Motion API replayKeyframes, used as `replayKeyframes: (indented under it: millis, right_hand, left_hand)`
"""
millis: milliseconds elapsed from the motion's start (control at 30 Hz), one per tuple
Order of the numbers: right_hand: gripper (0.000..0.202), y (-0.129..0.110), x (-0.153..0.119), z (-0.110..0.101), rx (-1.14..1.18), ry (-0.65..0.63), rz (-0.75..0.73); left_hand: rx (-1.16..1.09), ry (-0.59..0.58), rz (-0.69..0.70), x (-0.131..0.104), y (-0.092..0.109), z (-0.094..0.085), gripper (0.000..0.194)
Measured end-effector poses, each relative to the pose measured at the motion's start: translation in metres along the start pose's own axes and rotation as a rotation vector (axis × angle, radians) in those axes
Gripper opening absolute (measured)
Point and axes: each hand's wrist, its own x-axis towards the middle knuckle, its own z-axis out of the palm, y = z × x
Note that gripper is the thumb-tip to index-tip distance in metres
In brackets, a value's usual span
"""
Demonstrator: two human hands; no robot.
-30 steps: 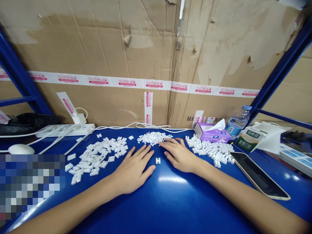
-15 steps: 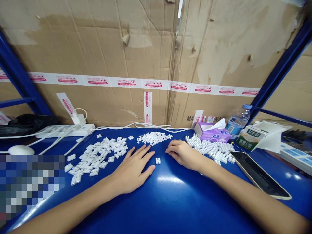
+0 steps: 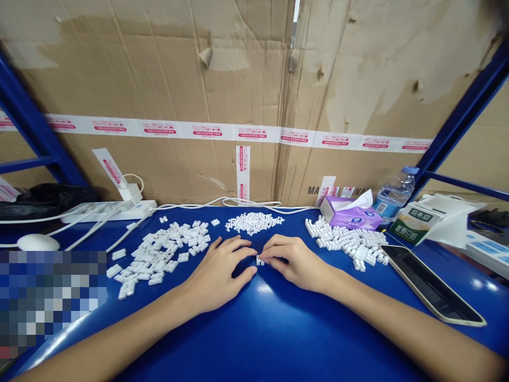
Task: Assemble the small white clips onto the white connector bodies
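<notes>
A small white plastic piece with dark slots lies on the blue table between my hands. My right hand is closed in a pinch, its fingertips on the upper right of that piece and partly covering it. Whether a smaller part sits between those fingertips is hidden. Flat on the table to the left, my left hand has its fingers apart and holds nothing; its index finger and thumb are just left of the piece.
Larger white pieces lie in a loose pile at left. Tiny white parts are heaped at the back centre. At right are more white pieces, a purple tissue pack, a bottle, a carton and a phone.
My right hand has moved left and slightly down onto the small white piece. My left hand stays beside it, fingers still apart. The view has shifted slightly.
</notes>
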Motion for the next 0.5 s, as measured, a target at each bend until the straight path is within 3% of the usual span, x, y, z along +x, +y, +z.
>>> replayKeyframes:
  millis: [500]
  right_hand:
    - [0.026,0.0038,-0.0026,0.0014,-0.074,-0.043,-0.022]
  left_hand:
    - [-0.032,0.08,0.009,0.0071,0.0062,-0.0007,0.018]
